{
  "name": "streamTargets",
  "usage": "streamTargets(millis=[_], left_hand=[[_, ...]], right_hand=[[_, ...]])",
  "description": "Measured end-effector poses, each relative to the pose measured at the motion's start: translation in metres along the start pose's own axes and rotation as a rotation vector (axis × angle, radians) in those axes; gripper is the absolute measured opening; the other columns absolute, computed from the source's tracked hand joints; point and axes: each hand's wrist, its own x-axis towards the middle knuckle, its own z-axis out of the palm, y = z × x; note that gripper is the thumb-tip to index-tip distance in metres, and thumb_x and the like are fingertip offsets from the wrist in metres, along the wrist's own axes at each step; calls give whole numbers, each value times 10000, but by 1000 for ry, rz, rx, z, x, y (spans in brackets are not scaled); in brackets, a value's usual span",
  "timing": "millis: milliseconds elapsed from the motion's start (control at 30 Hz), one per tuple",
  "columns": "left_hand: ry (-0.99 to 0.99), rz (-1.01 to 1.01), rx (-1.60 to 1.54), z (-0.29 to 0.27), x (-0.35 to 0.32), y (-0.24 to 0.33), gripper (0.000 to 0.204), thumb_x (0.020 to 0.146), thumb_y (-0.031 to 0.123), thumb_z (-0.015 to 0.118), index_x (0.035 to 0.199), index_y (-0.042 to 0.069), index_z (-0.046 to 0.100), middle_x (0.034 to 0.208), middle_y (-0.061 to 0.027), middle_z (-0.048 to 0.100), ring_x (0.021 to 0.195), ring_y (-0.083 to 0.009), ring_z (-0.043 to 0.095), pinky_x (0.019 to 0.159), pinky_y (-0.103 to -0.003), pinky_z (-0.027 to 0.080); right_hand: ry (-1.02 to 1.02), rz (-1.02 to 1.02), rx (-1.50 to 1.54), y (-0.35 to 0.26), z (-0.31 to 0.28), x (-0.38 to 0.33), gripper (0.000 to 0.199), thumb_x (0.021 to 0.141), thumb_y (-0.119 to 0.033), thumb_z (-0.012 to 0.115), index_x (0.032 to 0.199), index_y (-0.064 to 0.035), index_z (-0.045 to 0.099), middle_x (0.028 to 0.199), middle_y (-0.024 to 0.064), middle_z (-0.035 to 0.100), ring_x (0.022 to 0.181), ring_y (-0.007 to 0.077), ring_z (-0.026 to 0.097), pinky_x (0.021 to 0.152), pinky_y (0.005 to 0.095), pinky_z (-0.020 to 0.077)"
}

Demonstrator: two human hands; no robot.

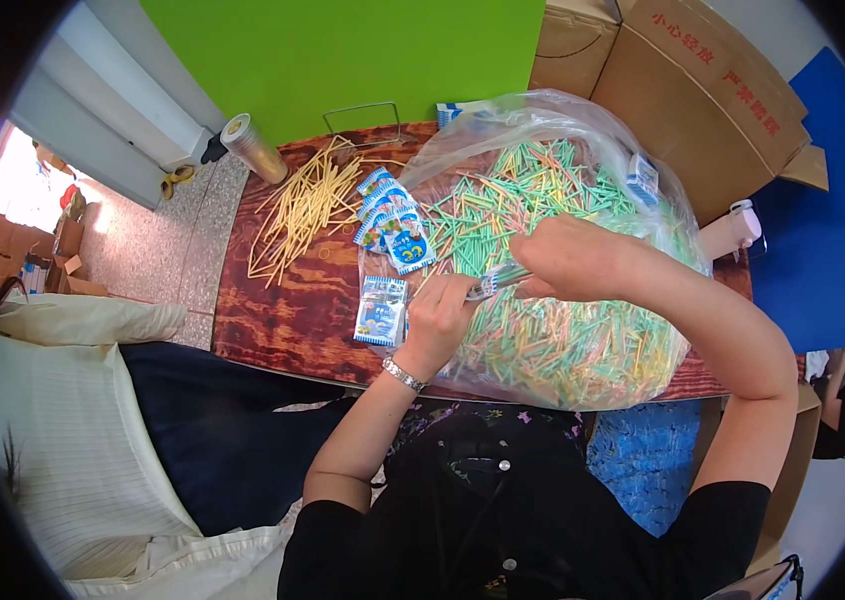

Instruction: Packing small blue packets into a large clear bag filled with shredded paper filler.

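Observation:
A large clear plastic bag (553,105) lies open on the table, full of short thin sticks (488,215) in green, yellow and pink. Over its near side, my left hand (435,318) pinches a small blue-and-white packet (485,288). My right hand (575,260) is closed at the packet's other end, its fingertips partly hidden; pale slender pieces show between the two hands, too small to make out fully. Beside my left hand lies a flat blue-and-white packet (382,310). Several similar packets (408,245) overlap in a pile just beyond it.
Long pale-yellow sticks (308,200) are spread on the red-brown table (253,330), near a clear canister (255,150) and a wire stand (363,106). Cardboard boxes (693,90) and a pink-white cup (733,232) stand at the right. Another person in a cream top (73,430) is close on my left.

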Motion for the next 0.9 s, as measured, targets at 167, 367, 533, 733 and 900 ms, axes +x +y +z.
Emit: streamTargets(millis=[167,367,533,733,900], left_hand=[[-10,-181,-168,-4,-7,-8,293,729,116,809,922,2,620,798,-120,639,673,-268,628,582,-347,494],[53,-107,-241,0,-9,-18,428,713,156,839,1050,-2,626,817,-87,644,637,-182,617,553,-296,487],[-65,-212,-192,-8,-18,-37,421,739,133,818,1090,11,620,925,-98,657,733,-161,655,635,-276,524],[112,-676,-250,-21,-18,-91,352,818,123,745,1109,-3,592,1019,-133,667,822,-174,679,696,-292,553],[-89,-441,106,-19,-19,-117,380,786,160,750,1110,19,609,944,-146,635,765,-249,651,668,-346,529]], right_hand=[[125,41,198,-8,-20,-10,522,809,-312,732,1189,-11,537,838,199,646,772,370,649,722,445,520],[478,5,686,7,43,9,528,833,-186,732,1303,-87,513,980,92,606,652,147,596,646,290,522],[519,-15,675,20,80,58,152,908,-145,647,977,-22,591,710,49,586,619,128,568,577,286,463],[623,105,942,43,122,152,175,883,-196,639,918,-40,568,707,113,603,616,285,583,591,382,465],[714,202,584,55,162,211,251,819,-219,691,956,-41,578,779,142,637,724,325,620,662,426,486]])
